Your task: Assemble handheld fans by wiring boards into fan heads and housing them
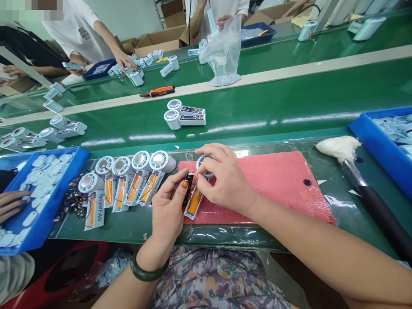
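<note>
My left hand (170,201) pinches a small black circuit board (189,184) between thumb and fingers. Beside it, an open handheld fan (195,201) with an orange battery lies on the red mat (273,184). My right hand (222,180) is over the fan's round head, thumb and forefinger closed together near the top of the board. Whatever is between those fingertips is too small to make out. Left of my hands stand several open fans (149,186) with orange batteries and thin red wires, and a heap of loose circuit boards (75,197).
Blue bins of pale plastic parts stand left (82,156) and right (363,124). A black-handled hammer (370,197) with a wrapped head lies at right. Two fans (185,116) sit on the green belt; beyond are orange pliers (158,91) and a plastic bag (223,56). A neighbour's hand (13,204) reaches into the left bin.
</note>
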A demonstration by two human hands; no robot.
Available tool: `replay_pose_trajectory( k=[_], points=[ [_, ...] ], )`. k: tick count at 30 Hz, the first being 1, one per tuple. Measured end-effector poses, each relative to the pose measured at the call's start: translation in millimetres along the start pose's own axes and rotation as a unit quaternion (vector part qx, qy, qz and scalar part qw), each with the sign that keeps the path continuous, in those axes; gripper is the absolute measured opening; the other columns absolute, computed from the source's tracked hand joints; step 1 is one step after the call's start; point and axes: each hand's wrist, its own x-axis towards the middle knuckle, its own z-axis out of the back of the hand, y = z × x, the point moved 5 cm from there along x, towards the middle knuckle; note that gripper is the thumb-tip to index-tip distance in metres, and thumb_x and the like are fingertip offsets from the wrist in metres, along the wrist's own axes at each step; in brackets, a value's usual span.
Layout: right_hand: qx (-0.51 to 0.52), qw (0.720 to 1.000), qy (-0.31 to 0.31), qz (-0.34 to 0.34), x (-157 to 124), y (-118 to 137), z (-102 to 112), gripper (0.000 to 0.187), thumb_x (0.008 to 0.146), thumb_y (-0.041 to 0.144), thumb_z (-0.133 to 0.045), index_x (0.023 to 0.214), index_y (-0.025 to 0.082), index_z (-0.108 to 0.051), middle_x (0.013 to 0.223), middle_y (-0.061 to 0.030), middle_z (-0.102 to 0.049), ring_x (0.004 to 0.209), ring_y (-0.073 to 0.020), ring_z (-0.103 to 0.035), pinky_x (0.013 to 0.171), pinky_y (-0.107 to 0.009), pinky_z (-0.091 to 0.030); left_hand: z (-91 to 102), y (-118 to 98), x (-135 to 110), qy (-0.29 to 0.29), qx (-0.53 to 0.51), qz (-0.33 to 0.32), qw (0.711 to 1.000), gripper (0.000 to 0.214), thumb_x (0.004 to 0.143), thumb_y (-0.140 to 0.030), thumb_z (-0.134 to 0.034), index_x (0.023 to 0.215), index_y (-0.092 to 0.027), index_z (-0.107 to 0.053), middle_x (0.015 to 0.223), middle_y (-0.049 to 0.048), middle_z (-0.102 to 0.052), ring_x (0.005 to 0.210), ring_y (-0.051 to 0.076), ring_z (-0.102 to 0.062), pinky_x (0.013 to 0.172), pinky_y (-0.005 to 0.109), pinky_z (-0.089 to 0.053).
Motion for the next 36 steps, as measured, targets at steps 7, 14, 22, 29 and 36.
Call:
replay_pose_trajectory(
  k=[7,14,22,29,36],
  points=[
    [-0.009,1.000,-0.007,-0.003,0.4,-1.2,0.5,0.011,0.079,0.014,-0.060,0.073,0.023,-0.061,0.123,-0.0061,-0.070,0.124,-0.0263,-0.056,0.108,-0.047,-0.041,-1.9,0.6,-0.1,0.004,0.013,-0.028,1.000,0.039,0.079,-0.046,-0.084,0.112,-0.027,-0.078,0.109,0.0034,-0.077,0.098,0.017,-0.071,0.091,0.027,-0.058],
    [0.017,1.000,-0.019,-0.018,1.4,-1.8,1.2,0.011,0.079,0.015,-0.060,0.073,0.024,-0.062,0.118,-0.0059,-0.072,0.121,-0.0257,-0.058,0.107,-0.047,-0.042,-1.6,0.0,-0.2,0.005,0.022,-0.044,0.999,0.037,0.079,-0.042,-0.084,0.111,-0.026,-0.078,0.104,0.0035,-0.077,0.091,0.015,-0.070,0.085,0.026,-0.058],
    [0.112,0.989,0.043,-0.090,4.0,-12.1,-3.4,0.008,0.081,0.019,-0.064,0.076,0.024,-0.066,0.120,-0.0046,-0.071,0.127,-0.0281,-0.055,0.107,-0.055,-0.044,-5.2,-14.7,10.5,0.053,0.114,-0.162,0.979,0.016,0.085,-0.031,-0.078,0.101,-0.027,-0.079,0.110,0.0045,-0.070,0.103,0.018,-0.067,0.090,0.028,-0.054],
    [0.071,0.992,0.084,-0.058,2.9,-10.6,-5.4,0.007,0.084,0.019,-0.066,0.081,0.024,-0.069,0.130,-0.0034,-0.068,0.140,-0.0306,-0.046,0.113,-0.058,-0.039,-4.4,-20.8,13.1,0.041,0.115,-0.177,0.977,0.006,0.084,-0.030,-0.079,0.084,-0.024,-0.077,0.106,0.0055,-0.071,0.111,0.019,-0.064,0.092,0.028,-0.052],
    [-0.037,0.993,0.044,0.098,-0.1,0.2,-4.3,0.012,0.099,0.023,-0.061,0.102,0.027,-0.071,0.121,-0.0002,-0.075,0.126,-0.0231,-0.059,0.121,-0.058,-0.022,-4.7,-13.6,15.8,0.048,-0.013,-0.045,0.998,0.016,0.076,-0.035,-0.086,0.079,-0.023,-0.076,0.106,0.0029,-0.072,0.101,0.016,-0.067,0.090,0.025,-0.053]
  ],
)
